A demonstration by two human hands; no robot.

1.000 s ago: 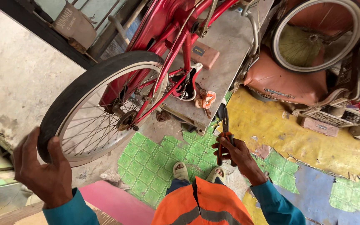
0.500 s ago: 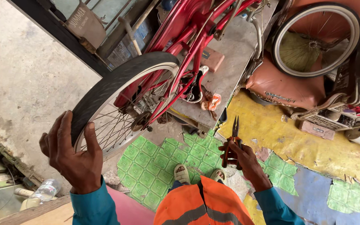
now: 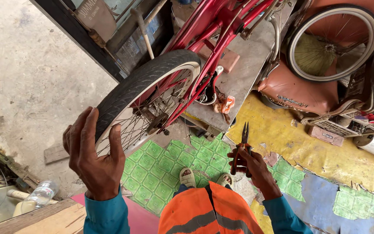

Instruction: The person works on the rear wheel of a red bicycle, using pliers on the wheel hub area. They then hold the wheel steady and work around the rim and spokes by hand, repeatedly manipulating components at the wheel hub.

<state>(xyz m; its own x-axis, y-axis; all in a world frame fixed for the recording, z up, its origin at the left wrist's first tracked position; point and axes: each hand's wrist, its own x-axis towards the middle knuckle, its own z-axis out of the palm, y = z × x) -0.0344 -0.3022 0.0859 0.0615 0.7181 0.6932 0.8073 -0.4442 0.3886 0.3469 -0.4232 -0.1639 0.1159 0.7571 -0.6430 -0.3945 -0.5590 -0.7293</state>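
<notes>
- Left hand (image 3: 94, 160) raised, back toward the camera, fingers (image 3: 81, 130) spread and slightly curled, thumb (image 3: 117, 141) out to the side; gripping nothing, cannot tell if fingertips touch the tyre.
- Black bicycle tyre (image 3: 137, 84) w/ white rim just beyond the fingertips, running up and away from between index finger & thumb; spokes and hub (image 3: 154, 123) just past the thumb.
- Red bicycle frame (image 3: 213, 47) slants further out, beyond the wheel, well apart from both hands.
- Right hand (image 3: 252, 167) low, fingers curled tight round the dark handles of needle-nose pliers (image 3: 242, 145); pliers upright, tips pointing away from the knuckles, pressed together.
- Small orange-and-white part (image 3: 227, 104) past the plier tips, apart from them, by the edge of a grey slab (image 3: 247, 65).
- Green patterned floor sheet (image 3: 161, 167) below and between the two hands; yellow sheet (image 3: 325, 156) out past the right-hand knuckles.
- Sandalled feet (image 3: 188, 177) & orange trousers (image 3: 208, 212) near the right wrist, on its inner side.
- Second wheel (image 3: 332, 41), white-rimmed, far beyond the right hand, over a brown seat (image 3: 299, 93).
- Plastic bottle (image 3: 40, 195) below the left wrist, outer side.
</notes>
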